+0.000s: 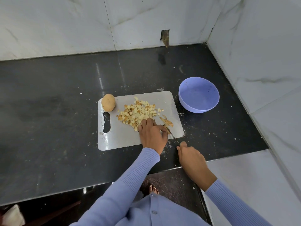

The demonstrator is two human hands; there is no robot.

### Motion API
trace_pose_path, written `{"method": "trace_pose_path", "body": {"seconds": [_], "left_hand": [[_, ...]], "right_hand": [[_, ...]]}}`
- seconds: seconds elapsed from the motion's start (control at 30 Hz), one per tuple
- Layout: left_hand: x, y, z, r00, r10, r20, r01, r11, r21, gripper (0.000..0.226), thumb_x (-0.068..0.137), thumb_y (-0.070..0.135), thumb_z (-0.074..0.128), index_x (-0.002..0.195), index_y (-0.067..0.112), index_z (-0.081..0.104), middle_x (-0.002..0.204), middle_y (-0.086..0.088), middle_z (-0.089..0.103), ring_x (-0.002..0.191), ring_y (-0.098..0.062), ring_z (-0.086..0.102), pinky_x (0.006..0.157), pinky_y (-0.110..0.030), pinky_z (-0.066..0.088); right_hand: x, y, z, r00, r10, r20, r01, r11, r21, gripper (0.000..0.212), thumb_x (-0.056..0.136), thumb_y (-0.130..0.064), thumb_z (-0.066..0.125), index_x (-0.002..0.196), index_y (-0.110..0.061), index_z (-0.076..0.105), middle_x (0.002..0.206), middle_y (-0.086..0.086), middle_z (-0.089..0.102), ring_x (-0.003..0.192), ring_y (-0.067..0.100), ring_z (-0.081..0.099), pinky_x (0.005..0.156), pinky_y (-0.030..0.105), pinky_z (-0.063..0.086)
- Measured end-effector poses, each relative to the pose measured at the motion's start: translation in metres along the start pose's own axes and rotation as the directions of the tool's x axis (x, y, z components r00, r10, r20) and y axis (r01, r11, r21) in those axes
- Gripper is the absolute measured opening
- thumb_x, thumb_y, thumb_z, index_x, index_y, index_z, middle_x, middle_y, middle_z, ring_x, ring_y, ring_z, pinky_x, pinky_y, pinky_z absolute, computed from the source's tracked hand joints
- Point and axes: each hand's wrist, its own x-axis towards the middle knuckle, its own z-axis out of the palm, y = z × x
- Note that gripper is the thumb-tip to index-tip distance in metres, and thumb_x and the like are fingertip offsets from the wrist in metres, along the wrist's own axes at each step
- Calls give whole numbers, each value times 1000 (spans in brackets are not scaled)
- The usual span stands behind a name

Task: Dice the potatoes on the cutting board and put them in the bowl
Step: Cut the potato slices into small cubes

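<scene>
From the head camera I see a grey cutting board lying on the black countertop, its handle slot toward the left. A heap of diced potato sits in the middle of the board, skin still on some cubes. 1 whole potato rests at the board's far left corner, overlapping the edge. A few slivers of potato peel lie just right of the heap, near the board's right edge.

My left hand is on the board at the near edge of the heap, fingers curled down and pinching a small piece of potato against the board. My right hand is off the board's near right corner, over the countertop, fingers wrapped around the handle of a knife; the handle itself is hidden inside the grip. The thin blade runs up and left from that hand onto the board and meets the pinched piece beside my left fingertips.

The purple bowl stands on the countertop just right of the board's far right corner, apart from it, and I see no potato inside. Both sleeves are light blue ribbed knit. White marble wall tiles back the counter.
</scene>
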Motion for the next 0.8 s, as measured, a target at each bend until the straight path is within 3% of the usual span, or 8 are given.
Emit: {"method": "trace_pose_path", "body": {"seconds": [0.23, 0.4, 0.63, 0.8], "left_hand": [[1, 0, 1, 1000, -17, -7, 17, 1000, -4, 8, 79, 29, 72, 78, 22, 76, 93, -3, 59, 93, -22, 44, 79, -32, 25], [7, -1, 0, 998, -53, 17, 52, 999, 15, 15, 83, 35, 66, 88, 25, 76, 101, -1, 57, 100, -20, 40, 84, -32, 23], [4, -4, 0, 998, -57, 2, 57, 998, 18, 15, 84, 36, 66, 92, 27, 76, 101, -1, 57, 99, -20, 40, 84, -31, 23], [-1, -10, 2, 1000, 1, -22, 0, 1000, 22, 12, 80, 31, 71, 87, 23, 78, 97, -4, 60, 95, -23, 44, 81, -32, 25]], "right_hand": [[-13, 17, -1, 1000, 15, 16, -16, 998, 66, 31, 104, -34, 28, 109, -11, 47, 84, 3, 55, 81, 21, 62, 69, 31, 46], [-4, 12, -6, 999, 23, -37, -19, 995, 96, 34, 104, -35, 27, 109, -9, 50, 94, 10, 65, 85, 26, 63, 73, 36, 50], [-10, 21, -6, 999, 24, -32, -21, 995, 92, 35, 104, -36, 26, 108, -11, 50, 92, 8, 64, 83, 24, 63, 74, 36, 51], [-7, 9, -18, 991, -32, -126, 50, 989, 142, 35, 104, -35, 26, 106, -9, 50, 90, 10, 63, 82, 26, 62, 71, 37, 49]]}}
